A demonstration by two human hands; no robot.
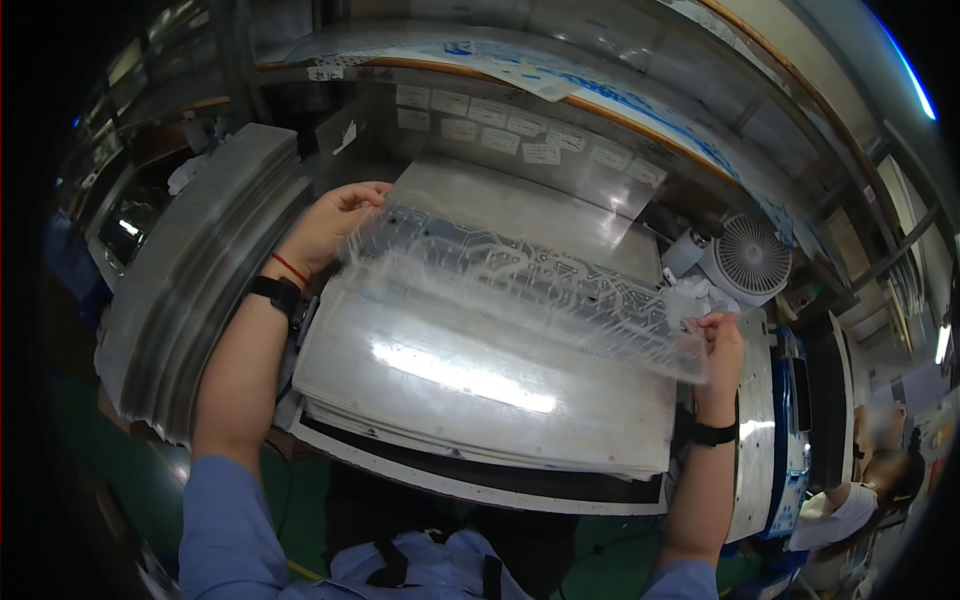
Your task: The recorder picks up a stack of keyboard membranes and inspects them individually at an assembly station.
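Note:
Between my two hands stretches a clear plastic sheet [520,275] patterned with pale circuit-like lines. My left hand [325,225] pinches its far left corner between thumb and fingers. At the right end, my right hand [718,350] grips the near corner the same way. The sheet is tilted and partly blurred, held over a stack of flat metallic-looking plates [480,390] with a bright light reflection on top. Beyond it lies another grey plate [520,205], partly covered by the sheet.
Tall stacks of grey sheets [215,250] stand at the left. A small round fan [750,255] sits at the back right beside crumpled white material [700,295]. Paper labels [500,120] line the back panel under a shelf [620,100]. A person [850,505] is at the far right.

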